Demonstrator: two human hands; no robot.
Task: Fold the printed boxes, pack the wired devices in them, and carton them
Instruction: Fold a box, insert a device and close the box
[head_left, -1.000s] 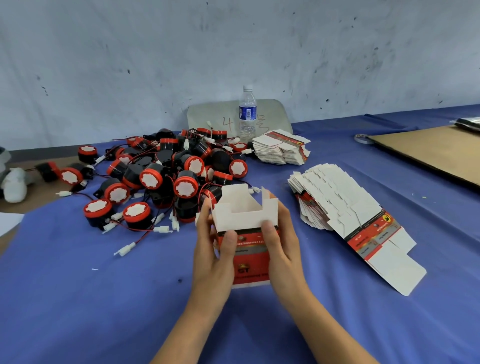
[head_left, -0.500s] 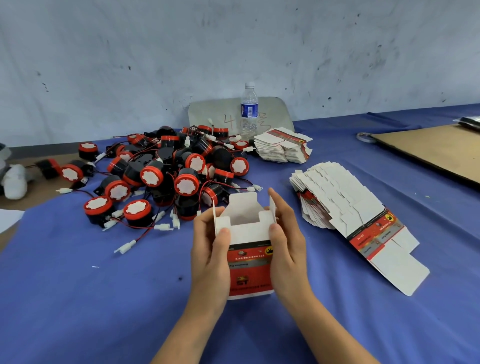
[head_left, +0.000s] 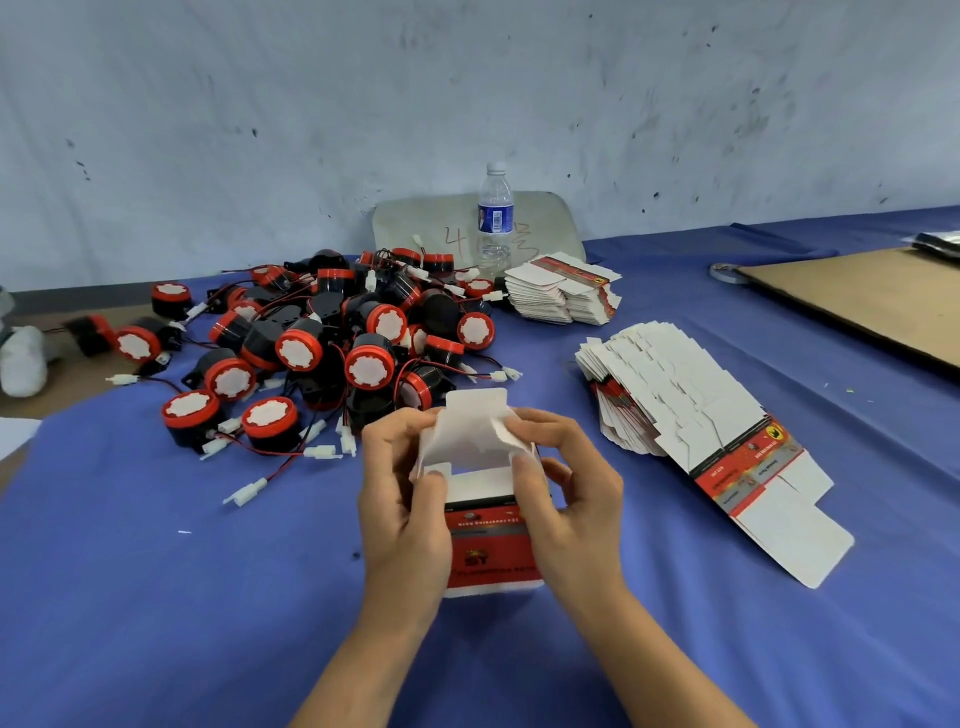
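Centrally, printed box (head_left: 491, 545) gripped between left hand (head_left: 402, 512) and right hand (head_left: 571, 499), fingers (head_left: 524, 423) curled over its white flaps

A: Item one, printed box (head_left: 491, 545)?
B: Thin card; print side red, slight sheen; inside white, matt.
A: Wired devices (head_left: 370, 366)?
B: Black and red plastic, smooth. Tablecloth (head_left: 156, 597): blue cloth, matt. Water bottle (head_left: 495, 218): clear plastic. Cardboard sheet (head_left: 872, 301): brown, matt.
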